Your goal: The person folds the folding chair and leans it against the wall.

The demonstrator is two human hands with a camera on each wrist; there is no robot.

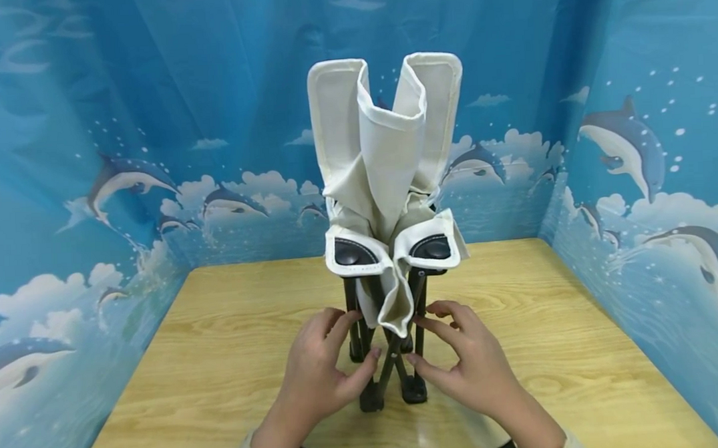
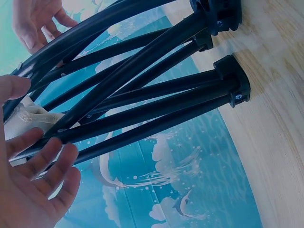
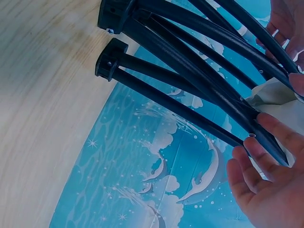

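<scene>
The folding chair [image 1: 388,202] stands collapsed on the desk [image 1: 231,336]; between them, left hand [image 1: 323,366] and right hand [image 1: 461,360] touch its black legs [image 1: 395,363], fingers relaxed, gripping nothing.

A folded camp chair [image 1: 388,202] stands upright near the middle of the bench [image 1: 580,321]. Its cream fabric seat is bunched and rises in two tall folds. Below, the black legs [image 1: 389,356] cross tightly together, their plastic feet [image 2: 232,80] resting on the wood.
</scene>
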